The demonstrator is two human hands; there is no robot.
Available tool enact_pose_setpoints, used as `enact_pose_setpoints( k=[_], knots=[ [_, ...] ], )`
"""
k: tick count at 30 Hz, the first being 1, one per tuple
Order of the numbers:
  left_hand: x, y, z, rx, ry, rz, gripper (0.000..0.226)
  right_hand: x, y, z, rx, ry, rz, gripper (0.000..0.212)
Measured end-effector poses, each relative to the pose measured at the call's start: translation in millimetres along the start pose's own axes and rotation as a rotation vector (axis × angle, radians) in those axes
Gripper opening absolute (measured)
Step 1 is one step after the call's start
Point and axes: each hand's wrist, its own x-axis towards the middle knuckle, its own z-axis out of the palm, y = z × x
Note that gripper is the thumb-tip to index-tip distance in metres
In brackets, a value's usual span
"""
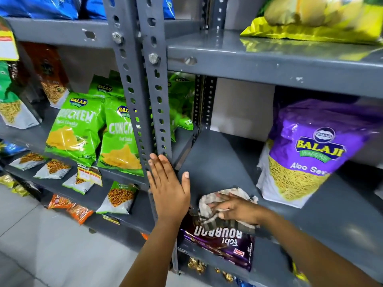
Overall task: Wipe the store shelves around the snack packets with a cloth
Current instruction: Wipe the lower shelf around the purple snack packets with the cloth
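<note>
My right hand (pixel 234 208) presses a crumpled checked cloth (pixel 219 200) onto the grey metal shelf (pixel 217 162), near its front edge. My left hand (pixel 167 187) rests flat with fingers spread against the perforated grey upright (pixel 153 96), holding nothing. A purple Balaji Aloo Sev packet (pixel 306 150) stands on the same shelf to the right of the cloth. A dark Bourbon biscuit packet (pixel 223 245) lies on the shelf below, under my right hand.
Green Balaji Crunchem packets (pixel 76 129) stand on the left rack's shelf. Small snack pouches (pixel 116 199) lie on lower left shelves. A yellow packet (pixel 310 19) sits on the upper right shelf. Blue packets (pixel 41 5) fill the top left. Tiled floor (pixel 51 255) lies below.
</note>
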Motion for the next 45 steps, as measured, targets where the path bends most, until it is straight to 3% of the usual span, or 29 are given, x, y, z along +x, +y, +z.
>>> enact_pose_setpoints(
  k=[3,5,9,15,24,27,31,34,37,39,41,42,44,45],
  knots=[
    [-10,4,-4,-0.02,-0.079,-0.02,0.07,-42,11,-27,0.019,-0.06,0.094,0.029],
    [-25,5,-5,0.023,-0.158,0.07,0.066,-50,6,-50,0.052,-0.071,0.171,0.021],
    [-56,14,12,0.015,-0.245,0.312,0.058,-13,-15,-38,0.099,0.202,0.144,0.014],
    [-58,40,31,-0.044,-0.292,0.183,0.062,-41,20,3,-0.101,0.303,0.103,0.033],
    [-95,117,68,-0.037,-0.599,0.126,0.083,-156,67,-2,0.143,0.383,0.15,0.035],
    [-101,147,81,0.049,-0.699,0.112,0.064,-189,88,-3,0.183,0.425,0.201,0.035],
    [-105,169,97,0.157,-0.695,0.116,0.057,-215,93,-7,0.473,0.462,0.281,0.032],
    [-107,168,104,0.202,-0.643,0.112,0.069,-230,100,-39,0.853,0.623,0.263,0.027],
    [-109,169,105,0.206,-0.644,0.093,0.086,-239,125,-107,1.011,0.85,0.165,0.027],
    [-107,169,104,0.209,-0.634,0.082,0.082,-231,139,-146,0.941,1.014,0.155,0.031],
    [-105,171,104,0.22,-0.655,0.079,0.069,-213,162,-163,0.627,1.016,0.307,0.027],
    [-104,171,104,0.233,-0.654,0.074,0.064,-201,177,-164,0.416,0.912,0.395,0.028],
    [-105,172,102,0.256,-0.656,0.08,0.059,-182,215,-149,-0.004,0.548,0.6,0.048],
    [-105,172,102,0.262,-0.656,0.081,0.059,-174,227,-143,-0.164,0.467,0.653,0.053]
  ],
)
